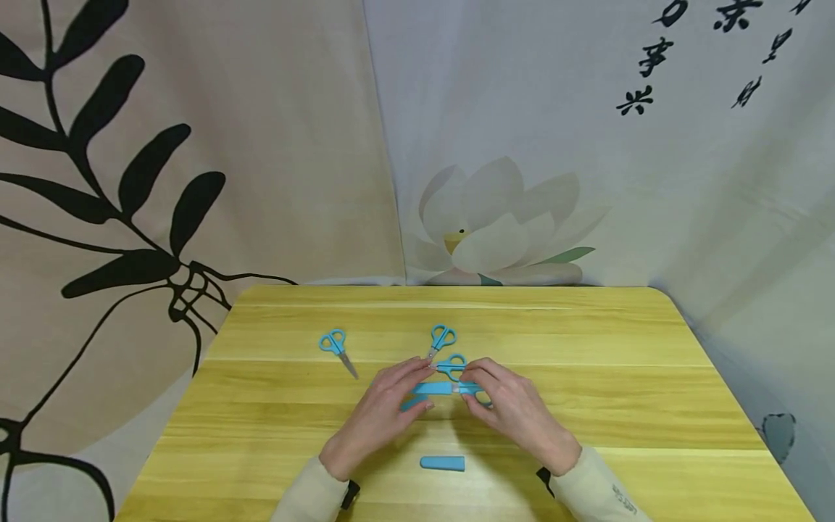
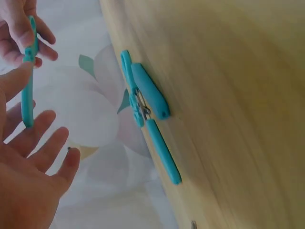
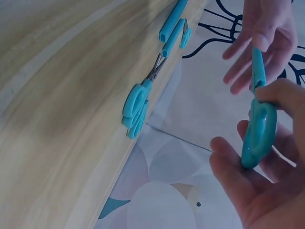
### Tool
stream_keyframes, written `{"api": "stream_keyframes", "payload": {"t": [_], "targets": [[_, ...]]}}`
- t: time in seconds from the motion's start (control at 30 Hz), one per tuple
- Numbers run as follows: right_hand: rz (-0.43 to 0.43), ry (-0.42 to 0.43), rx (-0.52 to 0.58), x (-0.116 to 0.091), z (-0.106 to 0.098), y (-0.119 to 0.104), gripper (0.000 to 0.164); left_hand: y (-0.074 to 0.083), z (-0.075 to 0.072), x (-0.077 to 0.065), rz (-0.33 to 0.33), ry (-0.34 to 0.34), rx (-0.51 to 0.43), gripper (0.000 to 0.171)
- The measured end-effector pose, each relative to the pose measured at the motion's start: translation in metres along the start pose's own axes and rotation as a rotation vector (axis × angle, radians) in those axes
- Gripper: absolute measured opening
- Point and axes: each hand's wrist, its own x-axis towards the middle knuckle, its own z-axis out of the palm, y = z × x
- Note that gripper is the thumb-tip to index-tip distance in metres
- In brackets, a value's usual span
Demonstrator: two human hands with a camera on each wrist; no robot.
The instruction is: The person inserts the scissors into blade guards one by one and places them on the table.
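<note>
A pair of blue-handled scissors [image 1: 481,395] is held by my right hand [image 1: 512,409], thumb and fingers around the handles. Its blades run into a blue sheath [image 1: 433,388], with a short pale gap between sheath and handles in the head view. My left hand [image 1: 388,399] pinches that sheath near its far end, the other fingers spread in the left wrist view. Just beyond the hands lie a second pair of scissors [image 1: 451,365] and a third [image 1: 443,336], their blades partly hidden. Another blue sheath [image 1: 414,403] shows partly beneath the left hand.
At the left of the wooden table [image 1: 261,428] lies a separate pair of scissors [image 1: 337,348], blades bare. A loose blue sheath [image 1: 442,463] rests near the front, between the forearms. Printed cloth [image 1: 293,145] hangs behind the table's back edge.
</note>
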Motion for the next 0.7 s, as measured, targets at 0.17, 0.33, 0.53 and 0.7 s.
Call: {"api": "stream_keyframes", "payload": {"t": [0.17,0.33,0.53,0.7], "targets": [[0.000,-0.001,-0.003,-0.0008,-0.0026,0.0017,0.028,-0.0062,-0.0023,-0.0045,0.009,0.026,-0.020,0.052],[0.007,-0.019,0.013,-0.0011,-0.0034,0.0018,0.029,-0.0084,-0.0042,-0.0062,0.041,0.055,0.000,0.045],[0.014,-0.022,0.040,-0.0006,-0.0035,0.0008,0.029,-0.0095,-0.0049,-0.0069,0.073,0.079,0.019,0.038],[0.000,-0.022,0.056,-0.0003,-0.0028,0.0005,0.029,-0.0095,-0.0046,-0.0065,0.108,0.113,0.021,0.035]]}}
